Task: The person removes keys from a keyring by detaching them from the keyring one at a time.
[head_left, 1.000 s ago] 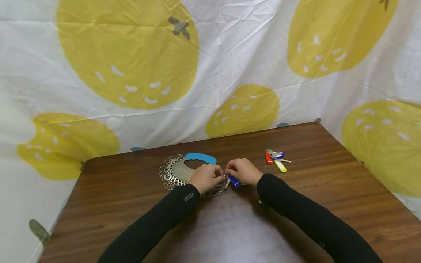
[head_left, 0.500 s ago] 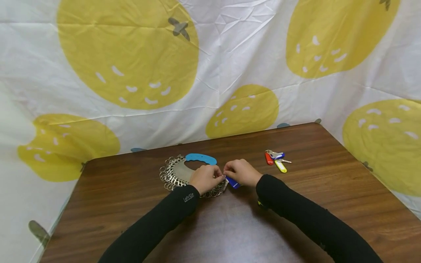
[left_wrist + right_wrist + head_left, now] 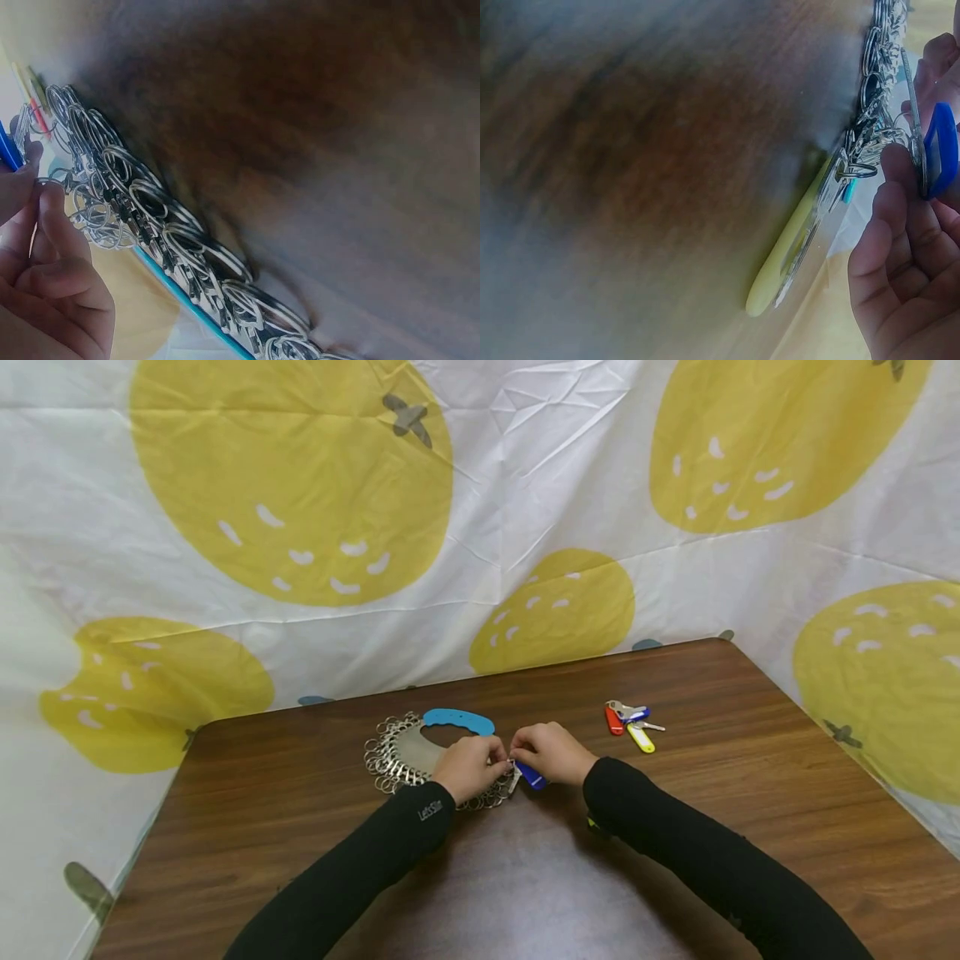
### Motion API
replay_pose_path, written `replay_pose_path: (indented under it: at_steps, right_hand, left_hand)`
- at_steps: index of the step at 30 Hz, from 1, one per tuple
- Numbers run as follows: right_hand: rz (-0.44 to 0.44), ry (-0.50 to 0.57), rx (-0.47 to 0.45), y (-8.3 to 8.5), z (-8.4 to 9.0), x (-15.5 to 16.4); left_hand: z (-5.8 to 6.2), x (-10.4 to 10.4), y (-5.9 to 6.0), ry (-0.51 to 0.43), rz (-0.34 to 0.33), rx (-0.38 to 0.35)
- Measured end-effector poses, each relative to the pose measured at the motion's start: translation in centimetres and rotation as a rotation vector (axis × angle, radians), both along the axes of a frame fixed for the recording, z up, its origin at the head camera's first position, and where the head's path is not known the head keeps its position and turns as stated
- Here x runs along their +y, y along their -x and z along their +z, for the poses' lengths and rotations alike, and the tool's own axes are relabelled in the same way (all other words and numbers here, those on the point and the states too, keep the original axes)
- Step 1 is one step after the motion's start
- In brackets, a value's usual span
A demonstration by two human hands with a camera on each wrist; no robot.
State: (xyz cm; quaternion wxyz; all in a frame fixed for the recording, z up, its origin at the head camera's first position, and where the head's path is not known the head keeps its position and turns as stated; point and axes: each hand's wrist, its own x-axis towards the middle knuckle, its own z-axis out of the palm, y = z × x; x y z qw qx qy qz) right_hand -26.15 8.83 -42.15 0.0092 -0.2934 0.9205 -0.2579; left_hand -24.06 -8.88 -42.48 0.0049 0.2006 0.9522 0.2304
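Observation:
A curved grey key holder (image 3: 414,750) lies on the table, with a blue grip (image 3: 459,720) and many metal rings along its outer edge. My left hand (image 3: 467,768) is at its right end, thumb and finger pinching a small metal ring (image 3: 49,180). Close against it, my right hand (image 3: 555,752) holds a key (image 3: 915,112) with a blue key tag (image 3: 532,776). Fingertips of both hands nearly meet and partly hide the ring there. In the right wrist view a yellow key tag (image 3: 787,247) with a key lies just beyond the right hand's fingers.
Farther right on the brown wooden table (image 3: 750,760) lie keys with a red tag (image 3: 613,720), a yellow tag (image 3: 641,739) and a blue tag (image 3: 637,715). A white cloth with yellow fruit prints (image 3: 555,610) hangs behind the table's back edge.
The blue tag and key have tilted slightly and shifted a little left between the fingers. Both hands stay almost in place.

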Motion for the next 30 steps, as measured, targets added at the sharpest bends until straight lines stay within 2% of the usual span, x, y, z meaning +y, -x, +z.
replay_pose_path:
  at_steps: [10, 18, 25, 30]
  right_hand:
    - [0.007, -0.015, 0.011, 0.0, -0.2, -0.3]
    - [0.011, -0.028, -0.018, 0.0, -0.2, -0.6]
    - [0.012, -0.037, -0.016, 0.0, -0.1, -0.8]
    - [0.005, -0.048, -0.012, -0.1, -0.3, -0.8]
  left_hand:
    - [-0.3, -0.6, -0.2, -0.022, -0.026, 0.031]
    - [-0.6, -1.1, -0.2, -0.036, -0.047, 0.05]
    - [-0.5, -1.2, -0.4, -0.044, -0.033, 0.059]
    - [-0.5, -1.0, -0.6, -0.038, 0.001, 0.02]
